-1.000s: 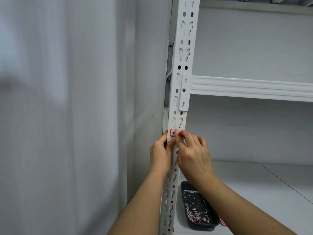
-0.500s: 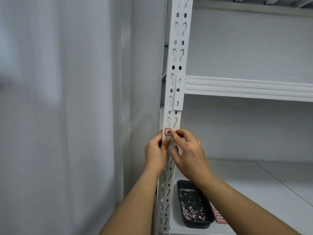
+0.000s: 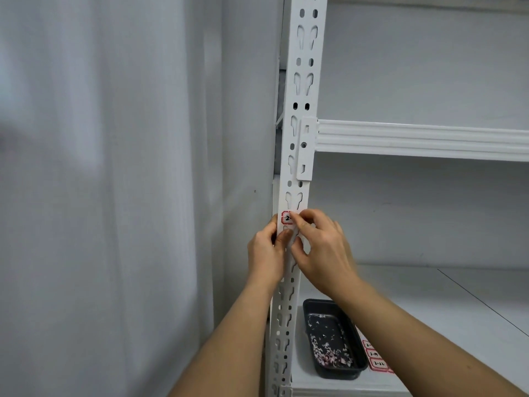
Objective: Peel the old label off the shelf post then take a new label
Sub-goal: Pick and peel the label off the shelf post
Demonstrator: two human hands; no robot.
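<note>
**Clerk:** Item one — old label [image 3: 287,218], red-bordered, black writing, stuck on the front face of the white shelf post [image 3: 304,90] just below the beam bracket. Status?

**Checker:** Not yet off, by the look of it. The right hand [image 3: 323,247] has its fingertips [image 3: 294,217] on the label's right edge, curled as if picking at it; whether a corner has lifted cannot be told. The left hand [image 3: 267,250] grips the post just beneath the label, thumb across the front face.

**Clerk:** So the step in hand is the peel.

**Checker:** That is the reading. The next move likely calls for a nail under the edge, then a slow pull along the post, so the label comes away whole rather than in scraps.

**Clerk:** Item two — new labels?

**Checker:** A strip of red-bordered labels [image 3: 375,358] lies on the lower shelf [image 3: 458,325], just beside a black tray [image 3: 333,338] with pale bits in it. The right forearm partly covers the strip. Once the old label is free, a hand must come down there.
</note>
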